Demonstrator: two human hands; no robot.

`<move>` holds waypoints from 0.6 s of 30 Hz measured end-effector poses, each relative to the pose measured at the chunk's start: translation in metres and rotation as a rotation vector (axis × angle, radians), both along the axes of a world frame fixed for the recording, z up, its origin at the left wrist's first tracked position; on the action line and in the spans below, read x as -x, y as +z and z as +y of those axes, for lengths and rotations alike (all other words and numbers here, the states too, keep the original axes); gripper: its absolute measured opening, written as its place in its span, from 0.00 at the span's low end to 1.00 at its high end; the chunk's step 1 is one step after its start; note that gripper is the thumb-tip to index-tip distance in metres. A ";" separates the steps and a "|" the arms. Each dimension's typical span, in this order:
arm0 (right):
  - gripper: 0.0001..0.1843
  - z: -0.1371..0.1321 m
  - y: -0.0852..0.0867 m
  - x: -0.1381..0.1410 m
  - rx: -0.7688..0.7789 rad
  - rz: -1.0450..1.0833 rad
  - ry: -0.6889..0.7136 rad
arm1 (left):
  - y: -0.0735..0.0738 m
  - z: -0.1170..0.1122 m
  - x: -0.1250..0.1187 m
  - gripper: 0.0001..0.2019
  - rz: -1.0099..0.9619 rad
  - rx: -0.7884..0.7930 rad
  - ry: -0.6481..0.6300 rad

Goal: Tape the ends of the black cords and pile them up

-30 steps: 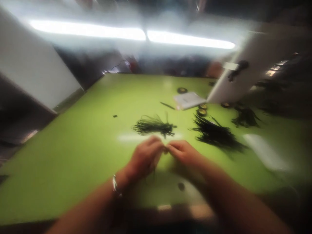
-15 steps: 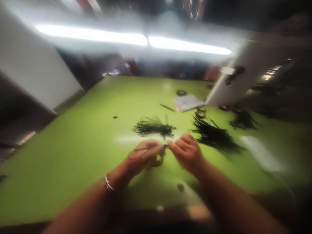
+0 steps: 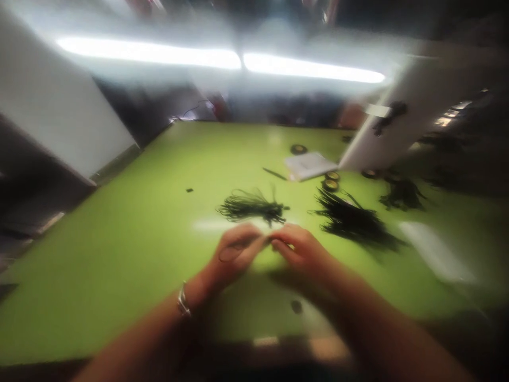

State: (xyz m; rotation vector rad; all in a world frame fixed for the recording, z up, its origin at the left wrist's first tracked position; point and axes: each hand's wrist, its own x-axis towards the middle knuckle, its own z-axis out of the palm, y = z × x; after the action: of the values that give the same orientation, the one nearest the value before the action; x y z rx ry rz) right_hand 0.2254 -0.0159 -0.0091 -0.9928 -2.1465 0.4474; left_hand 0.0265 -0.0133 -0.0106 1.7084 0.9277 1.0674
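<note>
Just above the table's middle, my left hand (image 3: 240,246) is closed in a pinch. A thin black wire (image 3: 227,255) runs from it, its loop lying over the back of the hand. My right hand (image 3: 300,246) is closed too, thumb and forefinger pressed together against the left fingertips. Between them shows a small dark end of the wire, too blurred for detail. Right behind the hands lies a bundle of looped black wires (image 3: 250,207). Off to the right of it rests a larger bundle of black wires (image 3: 353,220).
The green table (image 3: 131,254) carries a white notepad (image 3: 310,166), a pen (image 3: 274,173) and several black tape rolls with yellow cores (image 3: 330,184). Another dark bundle (image 3: 402,194) and a pale flat strip (image 3: 435,252) lie right. White panels (image 3: 71,106) flank the table.
My right hand has turned and moved left, so its fingertips now meet the left ones. A ring-shaped roll seen under my left hand is no longer visible. The view shifted slightly.
</note>
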 end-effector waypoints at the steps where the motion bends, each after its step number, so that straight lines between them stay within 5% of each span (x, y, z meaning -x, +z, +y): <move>1: 0.08 0.000 0.000 0.000 0.002 -0.006 0.010 | -0.001 0.001 0.000 0.09 0.029 -0.050 -0.014; 3: 0.08 0.001 0.000 -0.001 -0.079 -0.002 0.017 | -0.001 0.001 0.000 0.09 0.028 -0.011 -0.052; 8: 0.09 0.000 0.001 0.000 -0.450 -0.203 -0.035 | 0.004 0.003 0.000 0.17 -0.167 0.513 -0.133; 12: 0.08 -0.004 0.000 0.004 -0.650 -0.260 -0.066 | 0.000 0.005 0.000 0.17 -0.264 0.699 -0.111; 15: 0.08 -0.001 -0.003 0.004 -0.520 -0.222 -0.019 | -0.002 0.006 0.001 0.15 -0.208 0.653 -0.123; 18: 0.06 0.001 -0.004 0.003 -0.268 -0.145 0.025 | -0.002 0.006 0.002 0.13 -0.019 0.278 -0.071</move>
State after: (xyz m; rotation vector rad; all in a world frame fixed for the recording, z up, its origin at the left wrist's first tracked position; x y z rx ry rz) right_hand 0.2226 -0.0152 -0.0129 -0.8696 -2.2765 0.0958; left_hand 0.0246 -0.0078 -0.0124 1.4874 0.9483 0.8627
